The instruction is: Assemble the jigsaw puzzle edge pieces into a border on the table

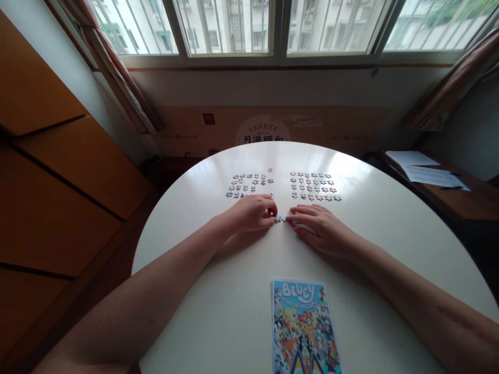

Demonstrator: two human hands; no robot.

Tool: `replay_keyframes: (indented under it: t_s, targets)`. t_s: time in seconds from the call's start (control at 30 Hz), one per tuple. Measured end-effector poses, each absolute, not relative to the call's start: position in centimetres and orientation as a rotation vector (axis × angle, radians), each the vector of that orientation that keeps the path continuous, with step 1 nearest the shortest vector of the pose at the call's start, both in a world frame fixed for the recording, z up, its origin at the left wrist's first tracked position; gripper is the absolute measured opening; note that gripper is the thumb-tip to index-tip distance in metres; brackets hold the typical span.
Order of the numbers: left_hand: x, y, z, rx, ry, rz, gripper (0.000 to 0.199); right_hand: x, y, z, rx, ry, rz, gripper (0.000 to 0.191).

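Note:
Joined puzzle pieces (281,219) form a short strip on the white table, between my hands. My left hand (255,212) is closed in a pinch at the strip's left end. Over its right end lies my right hand (322,228), fingers spread and flat, partly covering the pieces. Beyond my hands, loose puzzle pieces stand in rows, one group (245,186) at the left and another (314,187) at the right. A single piece (270,170) sits farther back. Nearer to me lies a colourful Bluey picture sheet (306,327).
The round white table (218,311) reaches its curved far edge before a low wall panel. Papers (432,171) and a pen lie on a wooden surface at the right. Orange-brown cabinets (50,192) stand at the left.

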State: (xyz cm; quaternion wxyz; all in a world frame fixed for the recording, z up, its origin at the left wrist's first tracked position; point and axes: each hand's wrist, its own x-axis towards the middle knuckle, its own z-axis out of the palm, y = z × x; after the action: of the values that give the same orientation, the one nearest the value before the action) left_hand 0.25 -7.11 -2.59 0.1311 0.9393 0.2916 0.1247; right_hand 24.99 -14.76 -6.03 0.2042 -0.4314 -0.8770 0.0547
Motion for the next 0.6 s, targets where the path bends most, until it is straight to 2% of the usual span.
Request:
replay_keyframes:
  t_s: [0.23, 0.6]
  targets:
    - [0.13, -6.82, -2.80, 2.746, 0.823, 0.371, 0.011, 24.97, -14.68, -6.06, -1.229, -2.421, 0.183, 0.039]
    - [0.05, -6.89, -2.72, 2.719, 0.833, 0.376, 0.013, 24.88, -14.62, -6.08, -1.213, -2.409, 0.187, 0.033]
